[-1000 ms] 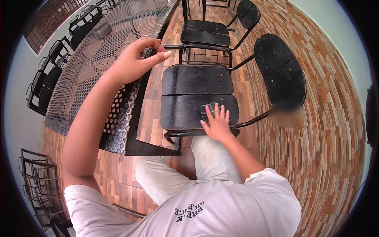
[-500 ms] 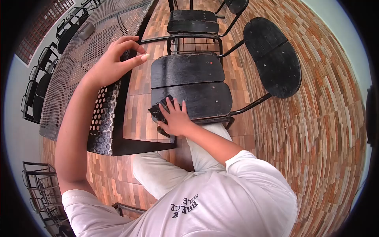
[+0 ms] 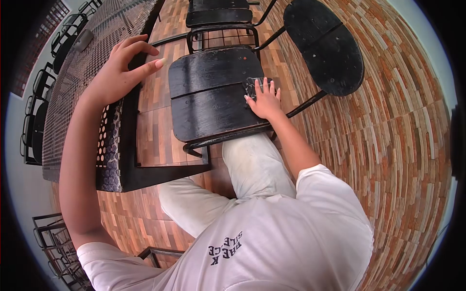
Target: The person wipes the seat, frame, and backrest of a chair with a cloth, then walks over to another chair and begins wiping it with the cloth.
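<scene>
Between table (image 3: 70, 104) and backrest (image 3: 324, 46), right fingers (image 3: 265, 89) splayed on dark cloth (image 3: 250, 88) over seat (image 3: 208, 106), left fingers (image 3: 141, 47) half-curled, parted.

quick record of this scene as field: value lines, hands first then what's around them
right hand: fingers spread, on a dark cloth-like piece
dark piece: at the side edge of the seat
left hand: raised by the table, fingers curved, holding nothing visible
seat: black, two panels
backrest: black, two panels
table: perforated top, grey object on it
</scene>
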Demonstrator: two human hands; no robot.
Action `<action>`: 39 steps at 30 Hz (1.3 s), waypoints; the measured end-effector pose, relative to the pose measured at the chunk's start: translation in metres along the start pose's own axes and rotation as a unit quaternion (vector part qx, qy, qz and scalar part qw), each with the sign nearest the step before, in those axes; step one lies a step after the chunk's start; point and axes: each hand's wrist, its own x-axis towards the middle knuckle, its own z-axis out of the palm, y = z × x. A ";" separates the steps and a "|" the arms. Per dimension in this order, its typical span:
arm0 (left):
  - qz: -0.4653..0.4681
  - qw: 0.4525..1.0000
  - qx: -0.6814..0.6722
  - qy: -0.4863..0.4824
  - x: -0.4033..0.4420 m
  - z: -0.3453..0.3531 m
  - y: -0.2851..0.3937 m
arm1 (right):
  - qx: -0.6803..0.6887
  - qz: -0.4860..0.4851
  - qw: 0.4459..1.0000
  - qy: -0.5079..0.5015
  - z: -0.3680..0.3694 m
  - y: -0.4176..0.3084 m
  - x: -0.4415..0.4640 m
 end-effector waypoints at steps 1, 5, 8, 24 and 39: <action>0.012 1.000 0.000 0.016 0.003 0.002 -0.002 | -0.007 0.018 1.000 -0.007 0.001 -0.013 0.009; 0.040 0.998 -0.009 0.047 0.008 0.005 -0.008 | 0.001 -0.080 0.996 -0.035 0.015 -0.086 0.009; 0.071 0.994 -0.035 0.072 0.009 0.004 -0.011 | 0.016 -0.177 0.983 -0.046 0.030 -0.159 -0.025; 0.023 0.997 -0.063 -0.033 -0.002 -0.003 -0.017 | 0.024 -0.267 0.960 0.073 0.003 -0.023 -0.080; -0.113 0.984 0.067 -0.119 0.008 -0.013 0.041 | -0.016 -0.324 0.941 0.100 0.009 -0.014 -0.071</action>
